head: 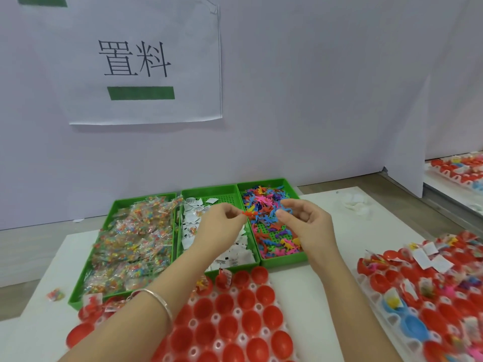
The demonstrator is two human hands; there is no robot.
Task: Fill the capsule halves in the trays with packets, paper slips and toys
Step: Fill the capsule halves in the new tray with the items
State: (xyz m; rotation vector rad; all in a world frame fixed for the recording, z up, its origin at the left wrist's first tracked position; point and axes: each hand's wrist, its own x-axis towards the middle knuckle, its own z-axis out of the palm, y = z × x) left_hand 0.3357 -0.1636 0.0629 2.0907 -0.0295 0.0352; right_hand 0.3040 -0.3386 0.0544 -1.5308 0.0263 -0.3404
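Note:
Three green bins stand side by side: packets on the left, paper slips in the middle, small coloured toys on the right. My left hand pinches a small red-orange toy at its fingertips, above the edge between the slip and toy bins. My right hand hovers over the toy bin and pinches a blue toy. In front, a white tray holds several red capsule halves; a few at its far left hold packets and slips.
A second white tray at the right holds red and blue capsule halves, many with slips and toys in them. One loose packet lies left of the bins. White caps sit at the back right. A wall with a paper sign stands behind.

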